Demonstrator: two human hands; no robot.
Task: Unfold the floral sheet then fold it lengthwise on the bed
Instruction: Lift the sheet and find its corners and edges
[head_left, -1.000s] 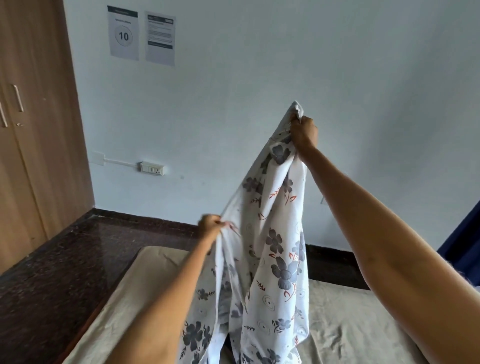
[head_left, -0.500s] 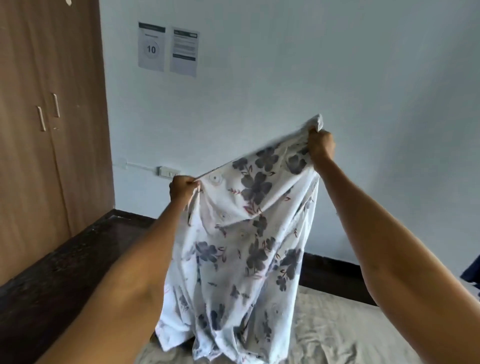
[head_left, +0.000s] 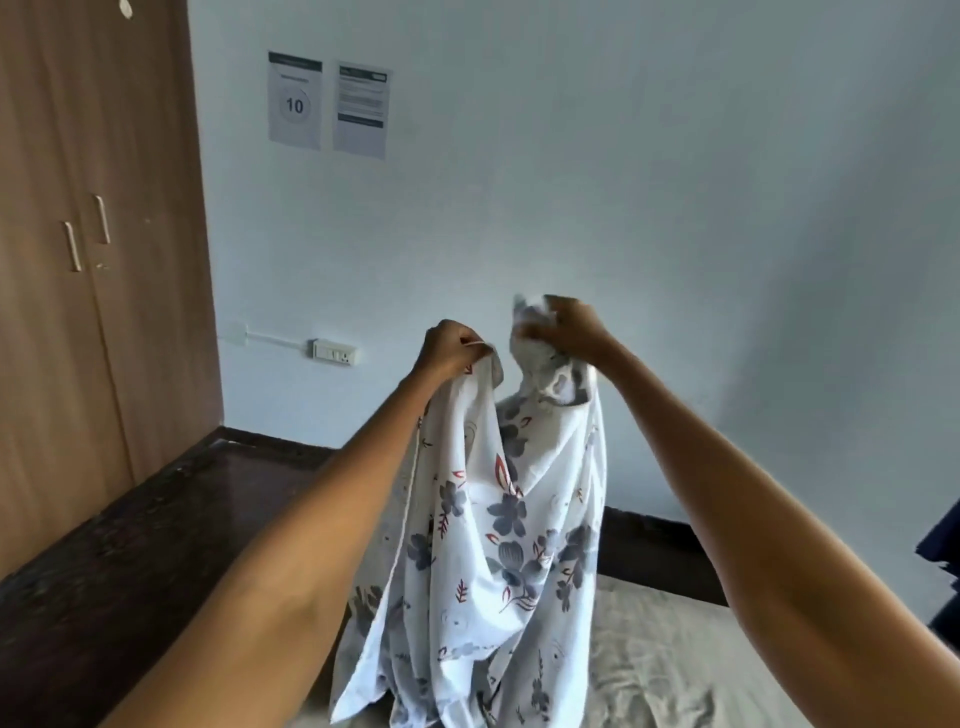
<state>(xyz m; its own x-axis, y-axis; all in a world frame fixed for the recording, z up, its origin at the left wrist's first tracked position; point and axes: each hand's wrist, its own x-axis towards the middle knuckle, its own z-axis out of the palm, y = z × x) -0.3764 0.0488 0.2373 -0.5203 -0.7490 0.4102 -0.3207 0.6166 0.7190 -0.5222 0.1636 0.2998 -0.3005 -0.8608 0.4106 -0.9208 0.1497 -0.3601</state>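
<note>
Nearest to us, our two forearms reach up and forward over the bed (head_left: 675, 654), whose beige cover lies rumpled below. Between them hangs the floral sheet (head_left: 509, 519), gathered into a loose column of folds, its lower end trailing down onto the bed. Our left hand (head_left: 451, 349) is closed in a fist around a white hem at the top of the cloth. Our right hand (head_left: 566, 328) sits just beside it and a little higher, closed on a bunched corner; it is blurred, so we cannot make out the exact hold. Beyond the bed runs a dark floor (head_left: 156, 519), with a wooden wardrobe (head_left: 78, 260) on the left and a pale wall (head_left: 675, 182) carrying two paper notices (head_left: 327, 104) and a socket strip (head_left: 335, 353).

We judge that we are in the unfolding step: the sheet is lifted but not spread. The next move calls for finding the two true corners of one edge, drawing the hands well apart, and letting the cloth open flat before any lengthwise fold.
</note>
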